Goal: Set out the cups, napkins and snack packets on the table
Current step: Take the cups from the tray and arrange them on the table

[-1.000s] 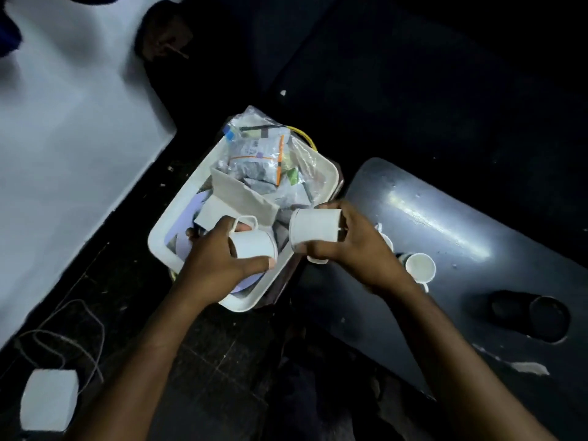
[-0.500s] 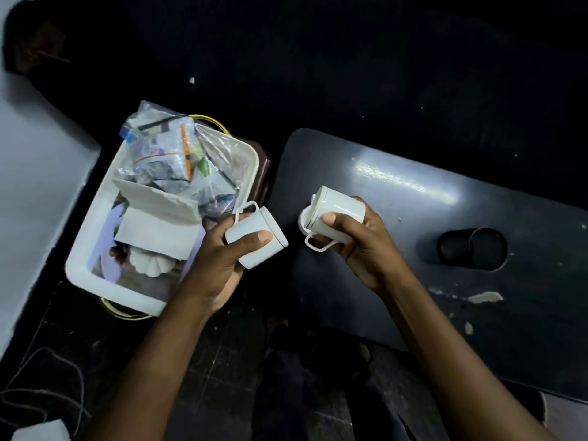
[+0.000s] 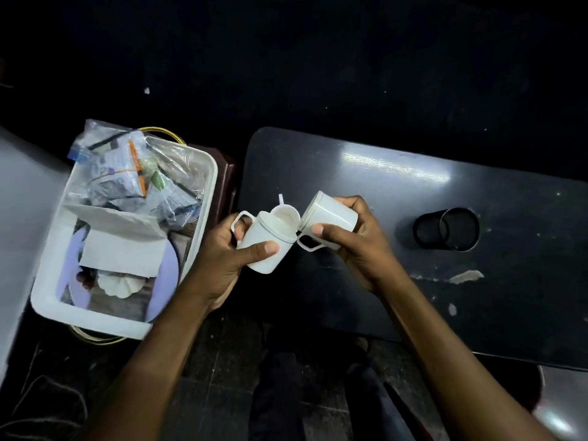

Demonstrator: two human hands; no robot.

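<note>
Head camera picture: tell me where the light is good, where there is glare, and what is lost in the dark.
Head view: the white cups and both hands are lit well and sharp; a bright streak of glare lies on the dark table; the floor beyond the table is almost black, with no detail; the black cylinder barely stands out against the tabletop; the tray edges bow from the wide lens.

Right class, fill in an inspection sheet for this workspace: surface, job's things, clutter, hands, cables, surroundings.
Surface: dark grey table, scuffed with pale flecks.
Job's things: white handled plastic cup in left hand; second white cup in right hand; a third behind them; folded white napkin and clear bag of snack packets in white plastic tray.
Clutter: black cylindrical holder lying on the table.
Hands: both gripping cups.
Cables: thin cord on floor.
Surroundings: dark tiled floor.
</note>
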